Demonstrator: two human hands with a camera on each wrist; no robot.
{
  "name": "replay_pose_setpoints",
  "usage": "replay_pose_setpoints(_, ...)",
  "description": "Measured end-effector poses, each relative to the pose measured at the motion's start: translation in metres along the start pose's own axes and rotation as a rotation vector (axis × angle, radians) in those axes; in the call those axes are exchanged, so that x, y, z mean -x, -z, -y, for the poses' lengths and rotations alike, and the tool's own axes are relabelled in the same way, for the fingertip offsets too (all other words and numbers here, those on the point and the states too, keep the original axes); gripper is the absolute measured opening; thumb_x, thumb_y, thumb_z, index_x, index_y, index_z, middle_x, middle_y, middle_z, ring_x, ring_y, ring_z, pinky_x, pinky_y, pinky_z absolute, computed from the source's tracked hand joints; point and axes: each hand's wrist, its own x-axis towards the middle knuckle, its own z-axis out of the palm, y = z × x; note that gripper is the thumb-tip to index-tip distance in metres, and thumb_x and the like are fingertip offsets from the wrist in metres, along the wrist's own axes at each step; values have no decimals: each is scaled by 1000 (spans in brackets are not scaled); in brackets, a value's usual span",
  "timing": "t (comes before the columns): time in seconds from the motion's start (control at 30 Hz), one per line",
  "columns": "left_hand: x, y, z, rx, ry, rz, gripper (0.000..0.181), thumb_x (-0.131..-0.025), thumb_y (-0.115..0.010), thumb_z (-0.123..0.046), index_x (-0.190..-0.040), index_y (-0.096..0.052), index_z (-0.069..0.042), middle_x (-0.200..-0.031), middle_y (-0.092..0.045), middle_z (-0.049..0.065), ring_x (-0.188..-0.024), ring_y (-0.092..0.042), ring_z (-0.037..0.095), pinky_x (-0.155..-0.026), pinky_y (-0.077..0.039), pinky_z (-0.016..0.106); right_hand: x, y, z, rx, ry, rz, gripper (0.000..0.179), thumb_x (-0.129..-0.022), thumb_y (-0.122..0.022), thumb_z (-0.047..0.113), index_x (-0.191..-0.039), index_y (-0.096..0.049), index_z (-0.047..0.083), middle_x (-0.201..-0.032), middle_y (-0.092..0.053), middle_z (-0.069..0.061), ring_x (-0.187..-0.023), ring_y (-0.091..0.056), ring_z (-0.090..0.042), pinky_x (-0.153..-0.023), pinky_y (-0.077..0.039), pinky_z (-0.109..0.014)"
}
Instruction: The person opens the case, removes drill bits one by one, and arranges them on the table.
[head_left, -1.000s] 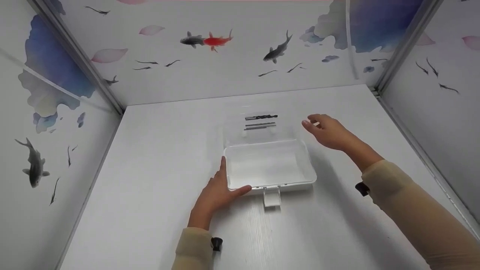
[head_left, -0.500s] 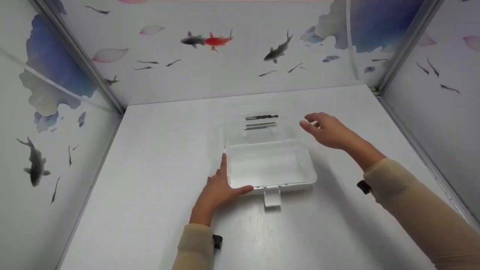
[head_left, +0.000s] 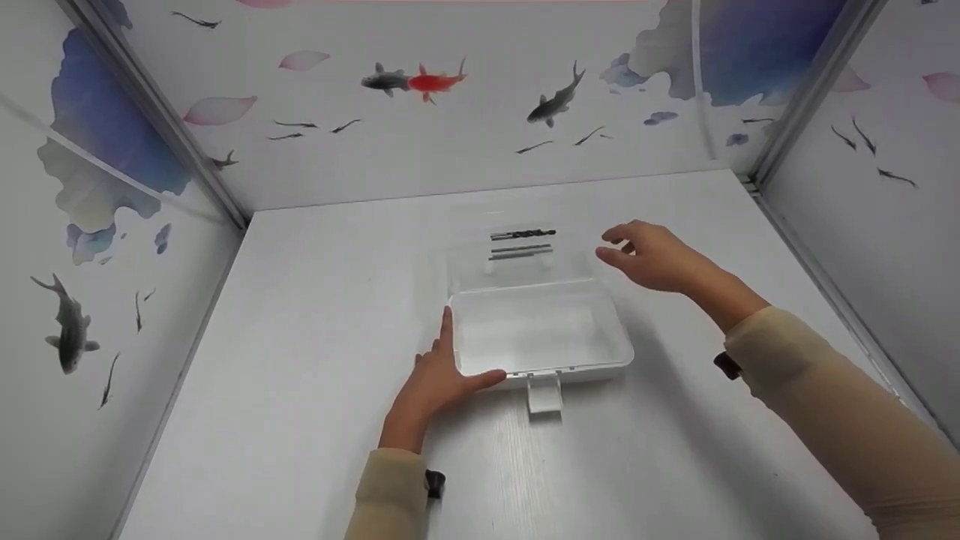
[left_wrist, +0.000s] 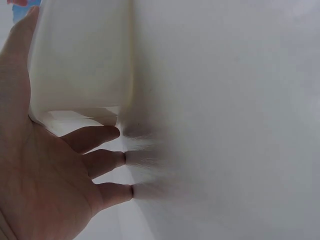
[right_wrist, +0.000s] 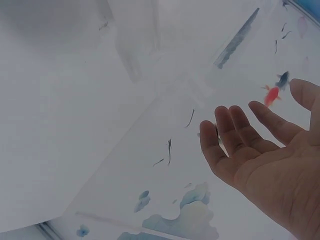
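A white plastic box [head_left: 536,326] with rounded corners lies open, its latch [head_left: 544,395] hanging toward the front. Its clear lid [head_left: 465,262] is folded back at the far side. Three dark drill bits [head_left: 522,234] lie side by side in the area of the lid; whether inside it or behind it, I cannot tell. My left hand [head_left: 431,386] rests against the box's front left corner, thumb along the front edge, forefinger along the left side. In the left wrist view, other fingertips [left_wrist: 125,191] touch the table. My right hand [head_left: 652,255] hovers right of the lid, fingers loosely bent, holding nothing.
The white tabletop [head_left: 322,322] surrounds the box. Walls [head_left: 480,150] printed with fish and petals close off the back and both sides, with metal corner posts [head_left: 810,97] between them.
My right hand has shifted slightly left and toward the back, nearer the lid. The left hand has hardly moved, and the box and drill bits stay in place.
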Motion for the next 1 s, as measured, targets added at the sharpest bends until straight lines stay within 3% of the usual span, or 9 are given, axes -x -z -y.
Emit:
replay_pose_setpoints(0.47,0,1,1,3,3,-2,146,-66,-80,-87,-171,9,-39,-176,-28,16,-160,-18,59,-124,-33,69,25,-27,-1,-43,84,-47,52,-111,-56,34,-150,-56,0,-156,-54,-24,-137,-59,-45,-111,-51,-61)
replay_pose_setpoints(0.7,0,0,2,12,1,1,146,-66,-80,-87,-171,9,-39,-177,-26,16,-160,-18,58,-125,-32,69,25,-37,4,17,98,-67,50,-110,-58,30,-150,-56,0,-153,-55,-24,-135,-60,-44,-109,-52,-61)
replay_pose_setpoints(1.0,-1,-1,0,25,-4,3,145,-66,-81,-86,-170,9,-42,-178,-25,14,-162,-17,56,-126,-30,69,11,-34,12,94,103,-74,49,-109,-61,29,-149,-58,1,-148,-59,-23,-129,-65,-41,-105,-55,-58)
